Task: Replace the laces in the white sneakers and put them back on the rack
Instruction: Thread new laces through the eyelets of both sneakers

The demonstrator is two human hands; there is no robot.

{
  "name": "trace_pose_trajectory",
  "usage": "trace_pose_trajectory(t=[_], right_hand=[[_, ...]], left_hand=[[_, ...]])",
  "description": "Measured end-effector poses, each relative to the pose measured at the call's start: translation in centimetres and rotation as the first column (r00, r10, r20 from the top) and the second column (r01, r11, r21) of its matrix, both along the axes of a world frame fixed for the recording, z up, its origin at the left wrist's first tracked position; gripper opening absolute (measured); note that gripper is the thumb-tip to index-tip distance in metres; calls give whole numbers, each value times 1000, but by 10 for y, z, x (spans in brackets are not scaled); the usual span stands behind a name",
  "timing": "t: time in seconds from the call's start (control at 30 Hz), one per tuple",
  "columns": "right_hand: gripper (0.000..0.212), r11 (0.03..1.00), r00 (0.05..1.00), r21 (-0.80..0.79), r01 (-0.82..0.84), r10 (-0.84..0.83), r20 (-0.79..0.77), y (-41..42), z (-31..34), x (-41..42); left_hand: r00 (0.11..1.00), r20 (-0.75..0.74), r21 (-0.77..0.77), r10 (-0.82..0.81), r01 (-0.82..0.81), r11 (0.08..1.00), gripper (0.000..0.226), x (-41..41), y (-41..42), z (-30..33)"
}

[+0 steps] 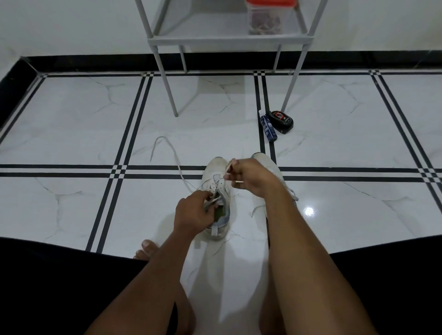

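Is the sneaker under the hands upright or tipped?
Upright. The sneaker stands sole-down on the floor, its opening facing up, with the left hand gripping the tongue.

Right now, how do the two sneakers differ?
The near sneaker lies in full view between both hands, left hand gripping its tongue, right hand pinching its lace. The far sneaker sits untouched, mostly hidden behind the right hand. Both are white, on the floor.

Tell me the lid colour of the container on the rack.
Red-orange lid on the clear container, seen in the head view.
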State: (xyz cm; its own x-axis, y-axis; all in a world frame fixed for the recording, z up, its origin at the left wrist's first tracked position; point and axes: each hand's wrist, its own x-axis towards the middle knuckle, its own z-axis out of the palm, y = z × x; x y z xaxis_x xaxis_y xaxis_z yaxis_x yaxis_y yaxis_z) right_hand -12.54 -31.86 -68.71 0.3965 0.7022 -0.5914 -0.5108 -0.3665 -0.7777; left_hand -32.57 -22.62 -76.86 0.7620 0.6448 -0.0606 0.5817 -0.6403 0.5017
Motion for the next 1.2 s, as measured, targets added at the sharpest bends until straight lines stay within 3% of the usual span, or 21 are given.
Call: trace_pose_trajectory(t=[0.07,0.13,0.17,0.2,0.23,0.27,0.3,0.4,0.57,0.63,0.67,0.7,0.73,0.77,0.8,0.83,0.87,0.9,0.93,1.07,1.2], right_hand=[[24,909,904,294,296,-167,-393,-10,13,13],[16,716,680,282,638,-352,-643,-12,15,22],[12,685,633,178,706,-498,-592,-10,12,23],[19,721,678,40,692,-630,-379,-8,7,21],[35,794,795,-135,593,-604,-60,-8,-1,13],[52,813,871,-314,491,-449,199,-9,-11,3],[64,811,904,-425,402,-279,323,-11,-18,-9],[66,871,971,-458,179,-81,227,-9,-37,-45],[28,855,871,-515,62,205,446,3,-49,-53],[20,950,957,-311,-6,96,274,2,-36,-38],[16,996,998,-65,61,-61,3,-1,-23,-28],[12,944,924,195,266,-192,-331,-3,-12,-17],[11,806,779,320,499,-254,-574,-6,-3,-6],[13,687,662,303,660,-342,-667,-5,-2,2],[18,646,614,232,727,-461,-640,-5,-1,7],[27,672,633,104,733,-617,-469,-4,-16,9],[41,727,712,-54,684,-682,-166,-4,-25,4],[58,767,801,-233,598,-583,137,-7,-34,-9],[71,771,847,-358,526,-437,303,-8,-45,-25],[83,813,919,-484,324,-149,366,-8,-81,-69],[43,842,917,-513,168,57,394,6,-74,-66]], left_hand=[[999,-39,74,-16,19,997,27,4,-1,-1],[998,-64,135,-13,22,991,27,7,-2,0],[998,-66,163,-11,22,986,31,6,-4,0],[998,-58,195,0,12,981,36,5,-6,1],[999,-43,220,20,-10,975,40,4,-7,2],[998,-30,229,47,-39,973,43,3,-8,5],[997,-26,213,72,-65,975,44,3,-9,8],[987,-124,126,102,-87,988,33,3,-11,12],[983,-143,107,113,-98,989,28,0,-16,11],[977,-134,39,166,-162,986,36,-2,-15,12],[970,-148,10,192,-192,981,41,-3,-15,11],[964,-164,-11,208,-212,977,46,-3,-16,10],[960,-177,-26,215,-223,974,49,-3,-17,10],[959,-180,-36,220,-230,972,51,-2,-17,9],[959,-178,-40,222,-233,972,51,-1,-16,9],[959,-175,-44,225,-235,971,51,1,-16,9],[959,-173,-47,224,-235,971,50,2,-16,9],[960,-172,-46,221,-231,972,48,2,-16,10],[960,-172,-39,219,-229,973,47,2,-17,10],[967,-168,13,192,-192,981,40,0,-17,7],[973,-154,47,172,-167,985,31,0,-16,3]])
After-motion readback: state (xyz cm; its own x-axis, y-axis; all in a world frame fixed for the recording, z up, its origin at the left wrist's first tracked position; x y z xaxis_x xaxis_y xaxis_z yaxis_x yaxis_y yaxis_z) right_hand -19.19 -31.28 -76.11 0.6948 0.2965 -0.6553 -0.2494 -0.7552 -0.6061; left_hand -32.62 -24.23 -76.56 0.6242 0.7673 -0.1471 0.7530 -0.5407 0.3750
